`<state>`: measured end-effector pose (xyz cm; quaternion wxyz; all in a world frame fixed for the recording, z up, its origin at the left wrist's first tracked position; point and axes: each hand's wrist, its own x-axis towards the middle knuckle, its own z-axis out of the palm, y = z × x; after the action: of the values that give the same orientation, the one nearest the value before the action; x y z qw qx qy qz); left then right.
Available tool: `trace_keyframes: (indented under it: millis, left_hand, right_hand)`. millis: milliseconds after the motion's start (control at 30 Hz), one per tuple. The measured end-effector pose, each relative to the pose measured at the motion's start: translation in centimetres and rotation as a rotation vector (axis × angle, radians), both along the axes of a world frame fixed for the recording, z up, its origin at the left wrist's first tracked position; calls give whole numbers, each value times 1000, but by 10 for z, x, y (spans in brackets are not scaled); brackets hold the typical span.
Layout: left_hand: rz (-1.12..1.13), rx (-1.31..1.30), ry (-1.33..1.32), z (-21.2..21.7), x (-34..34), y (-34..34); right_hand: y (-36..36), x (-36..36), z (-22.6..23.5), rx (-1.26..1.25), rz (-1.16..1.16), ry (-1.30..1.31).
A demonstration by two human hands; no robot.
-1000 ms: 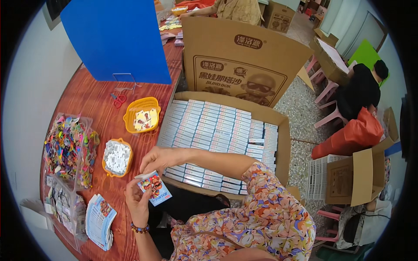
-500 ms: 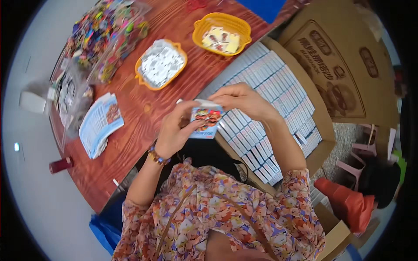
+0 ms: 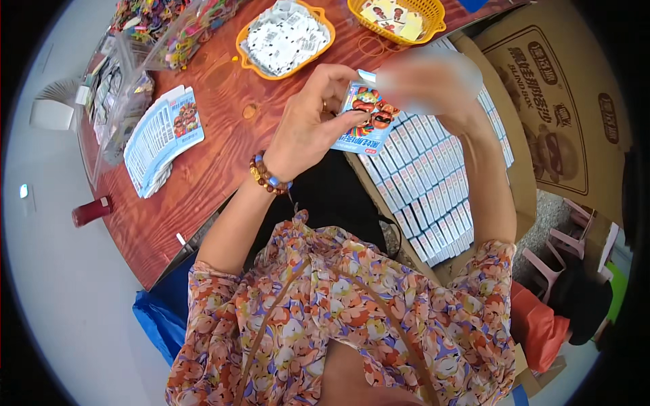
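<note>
My left hand (image 3: 306, 128) is closed round a small blue printed box (image 3: 369, 140) with cartoon faces on its front, the thumb lying across that face. At the box's top, a pale flap stands up. My right hand (image 3: 433, 84) is at the box's upper right edge, its fingers smeared by blur, so their grip does not show. Below and beyond the right hand, rows of similar small boxes (image 3: 433, 179) fill a large cardboard carton (image 3: 525, 186). On the table to the left lies a fanned stack of flat blue printed cartons (image 3: 159, 139).
An orange basket (image 3: 256, 68) of white packets and a yellow basket (image 3: 379, 32) of cards stand on the red wooden table (image 3: 223, 135). Bags of colourful small pieces (image 3: 179, 51) lie at its far left. A dark red cylinder (image 3: 92, 212) sits by the left edge.
The view has shifted, so the table things sit higher in the picture. Both hands and the box appear farther up and right. My right hand, earlier pinching at the box's top, is now blurred.
</note>
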<state>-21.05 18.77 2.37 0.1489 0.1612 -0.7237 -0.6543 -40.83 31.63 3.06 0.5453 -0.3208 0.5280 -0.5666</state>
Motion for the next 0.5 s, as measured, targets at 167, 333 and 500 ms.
trace_keyframes:
  millis: [167,333,500]
  left_hand:
    - [39,51,7,4,10,-4]
    - [74,58,11,6,31,-9]
    - [106,54,22,9,54,-12]
  right_hand:
    - [-9,12,9,-66,32,189]
    - [-18,32,21,-88,92,390]
    - [-25,55,35,-137,87,481]
